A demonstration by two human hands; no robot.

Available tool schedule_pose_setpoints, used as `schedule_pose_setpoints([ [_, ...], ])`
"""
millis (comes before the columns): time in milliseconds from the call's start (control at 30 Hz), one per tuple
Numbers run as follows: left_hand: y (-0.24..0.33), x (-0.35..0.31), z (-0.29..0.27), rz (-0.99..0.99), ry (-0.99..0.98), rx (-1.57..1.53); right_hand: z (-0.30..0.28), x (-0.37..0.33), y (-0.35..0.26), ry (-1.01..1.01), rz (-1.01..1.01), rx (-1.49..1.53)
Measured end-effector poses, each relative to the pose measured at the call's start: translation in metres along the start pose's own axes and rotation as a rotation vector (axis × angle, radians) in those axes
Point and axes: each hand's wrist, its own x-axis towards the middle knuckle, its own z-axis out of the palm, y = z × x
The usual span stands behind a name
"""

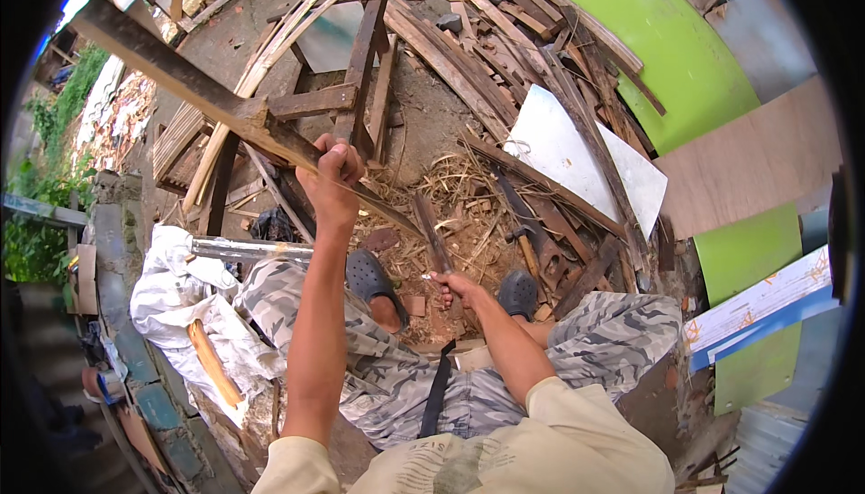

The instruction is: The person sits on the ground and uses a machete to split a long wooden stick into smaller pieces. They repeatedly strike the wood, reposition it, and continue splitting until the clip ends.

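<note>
My left hand [332, 179] is closed around a long wooden strip [180, 77], raised in front of me. It slants from the upper left down toward the middle, its narrow end just by the dark blade. Lower and to the right, my right hand [458, 290] is closed on a long dark blade-shaped piece [434, 235], which looks like a machete. That piece points away from me, and its grip is mostly hidden by my fingers. Below both hands, between my feet, lie pale wood shavings [459, 190].
A wooden frame [356, 102] stands ahead, with thin sticks [261, 57] leaning on it. Planks [455, 71] are piled at the far right beside a white sheet [563, 147]. A wooden-handled tool [527, 255] lies near my right foot. White sacking [167, 287] is at my left.
</note>
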Motion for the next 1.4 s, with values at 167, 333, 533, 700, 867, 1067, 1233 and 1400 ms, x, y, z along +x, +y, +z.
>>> schedule_pose_setpoints([
  [167,-0.001,0.009,0.007,0.016,0.14,0.171,0.047,-0.059,-0.064,0.524,-0.511,-0.713],
  [333,-0.001,0.014,0.003,0.058,0.217,0.299,0.096,-0.123,-0.135,0.568,-1.006,-0.42],
  [533,-0.013,0.018,0.021,0.097,0.245,0.371,-0.002,0.021,0.012,0.626,-0.41,-0.851],
  [700,-0.003,0.016,0.002,0.044,0.223,0.137,-0.01,0.035,0.033,0.488,-0.314,-0.778],
  [867,0.0,0.02,0.002,0.048,0.264,0.171,-0.017,0.006,-0.004,0.051,-0.055,-0.218],
  [1067,-0.014,0.025,0.029,0.043,0.242,0.296,-0.021,0.03,0.009,0.422,-0.221,-0.69],
  [1233,-0.016,0.02,0.024,0.092,0.257,0.381,0.059,-0.078,-0.082,0.523,-0.538,-0.697],
  [1400,-0.016,0.018,0.033,0.095,0.277,0.42,0.086,-0.119,-0.13,0.584,-1.038,-0.353],
])
